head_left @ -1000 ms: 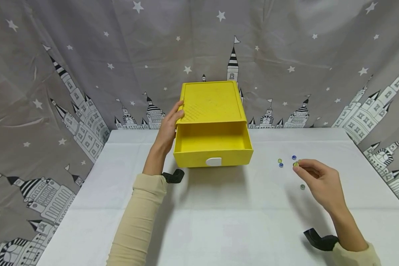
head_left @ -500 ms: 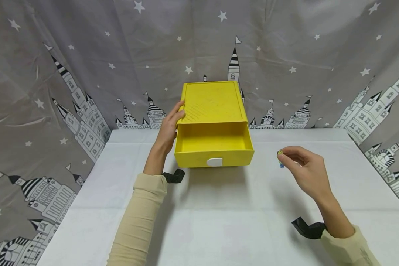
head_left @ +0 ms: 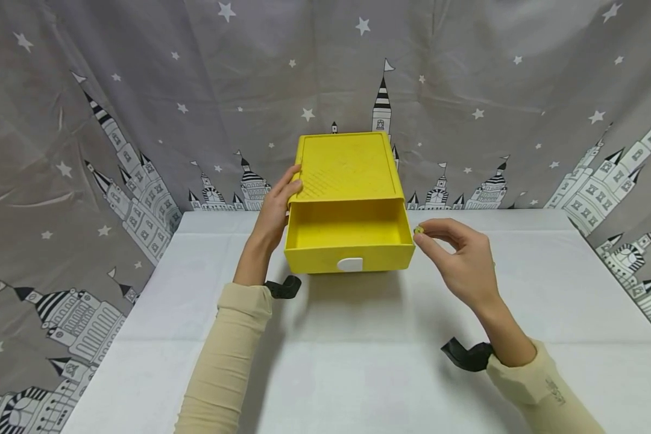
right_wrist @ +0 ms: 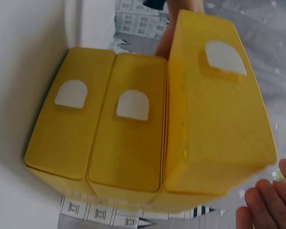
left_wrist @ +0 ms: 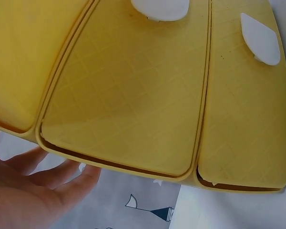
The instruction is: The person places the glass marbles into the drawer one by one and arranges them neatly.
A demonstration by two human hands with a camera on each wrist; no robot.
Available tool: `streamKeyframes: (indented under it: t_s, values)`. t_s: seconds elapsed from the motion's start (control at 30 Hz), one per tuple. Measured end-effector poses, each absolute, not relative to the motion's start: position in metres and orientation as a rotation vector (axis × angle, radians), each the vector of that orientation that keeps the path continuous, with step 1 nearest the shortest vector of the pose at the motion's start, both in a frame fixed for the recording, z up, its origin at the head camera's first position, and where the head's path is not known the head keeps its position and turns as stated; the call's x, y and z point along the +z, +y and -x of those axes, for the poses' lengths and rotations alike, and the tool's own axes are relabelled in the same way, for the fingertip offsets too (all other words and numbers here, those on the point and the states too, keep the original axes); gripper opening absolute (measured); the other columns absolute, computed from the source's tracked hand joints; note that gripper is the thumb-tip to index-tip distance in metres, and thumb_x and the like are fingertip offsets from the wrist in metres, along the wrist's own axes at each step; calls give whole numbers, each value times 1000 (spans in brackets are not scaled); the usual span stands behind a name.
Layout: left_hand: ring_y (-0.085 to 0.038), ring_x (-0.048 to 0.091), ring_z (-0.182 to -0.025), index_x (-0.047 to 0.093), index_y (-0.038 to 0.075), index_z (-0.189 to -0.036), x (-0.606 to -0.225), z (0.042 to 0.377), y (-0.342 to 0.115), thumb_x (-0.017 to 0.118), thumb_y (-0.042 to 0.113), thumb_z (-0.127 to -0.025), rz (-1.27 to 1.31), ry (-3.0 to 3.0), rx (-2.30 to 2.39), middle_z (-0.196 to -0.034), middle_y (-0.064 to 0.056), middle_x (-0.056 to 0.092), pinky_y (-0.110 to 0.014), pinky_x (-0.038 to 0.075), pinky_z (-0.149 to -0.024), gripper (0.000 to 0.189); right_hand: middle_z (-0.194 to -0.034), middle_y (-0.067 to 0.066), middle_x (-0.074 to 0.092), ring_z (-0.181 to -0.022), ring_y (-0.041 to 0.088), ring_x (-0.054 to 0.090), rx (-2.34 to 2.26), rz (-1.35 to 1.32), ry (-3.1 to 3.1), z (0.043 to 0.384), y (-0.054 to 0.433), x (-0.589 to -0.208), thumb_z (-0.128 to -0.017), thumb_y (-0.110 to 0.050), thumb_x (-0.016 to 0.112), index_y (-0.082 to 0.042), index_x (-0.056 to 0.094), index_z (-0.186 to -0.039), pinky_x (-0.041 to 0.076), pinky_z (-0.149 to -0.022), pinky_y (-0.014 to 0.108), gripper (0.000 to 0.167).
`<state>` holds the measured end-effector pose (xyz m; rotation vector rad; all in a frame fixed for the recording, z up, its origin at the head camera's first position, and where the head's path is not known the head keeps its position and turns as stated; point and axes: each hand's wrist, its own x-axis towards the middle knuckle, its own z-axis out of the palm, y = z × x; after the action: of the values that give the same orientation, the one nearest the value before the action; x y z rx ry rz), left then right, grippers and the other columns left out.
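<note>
A yellow mini drawer cabinet [head_left: 347,166] stands at the back of the table, its top drawer [head_left: 304,260] pulled out toward me and showing its yellow inside. My left hand [head_left: 271,214] lies against the cabinet's left side, its fingertips at the top edge; in the left wrist view, the fingers [left_wrist: 69,179] stretch along that side. Between thumb and fingertips my right hand [head_left: 463,259] pinches a small yellow-green glass marble [head_left: 419,229], just right of the drawer's front corner. In the right wrist view the marble [right_wrist: 278,175] is partly covered by the fingers.
Two lower drawers [right_wrist: 126,157] with white handles are pushed in beneath the top one. The white-covered table [head_left: 358,374] spreads in front, and a grey curtain [head_left: 239,72] with printed castles and stars hangs behind. My right hand and arm block the table behind them.
My right hand has lifted the yellow-green marble and carried it left, from the loose marbles to beside the open drawer. The left hand and the cabinet have stayed in place.
</note>
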<state>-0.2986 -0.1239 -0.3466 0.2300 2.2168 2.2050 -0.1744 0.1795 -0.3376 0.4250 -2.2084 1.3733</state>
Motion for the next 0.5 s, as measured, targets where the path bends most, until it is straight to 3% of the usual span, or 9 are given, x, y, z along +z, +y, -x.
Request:
streamKeyframes:
  t_s: [0.27,0.5]
  values:
    - [-24,40,-134,38,32,-153,-347,299,-125,50,39,-102,-233,2220,2199,-159,4,29,-53,34,-106,52,-98,13,72,-99,25,65,1321,-488,-2148,179,164,-340,-86,4,72,4,73,-101,45,-91,24,15]
    - [-22,39,-135,38,32,-153,-348,299,-124,50,38,-102,-244,2215,2204,-159,4,29,-53,34,-107,52,-102,14,71,-101,25,63,1318,-499,-2150,182,159,-339,-84,3,74,5,72,-102,45,-91,23,17]
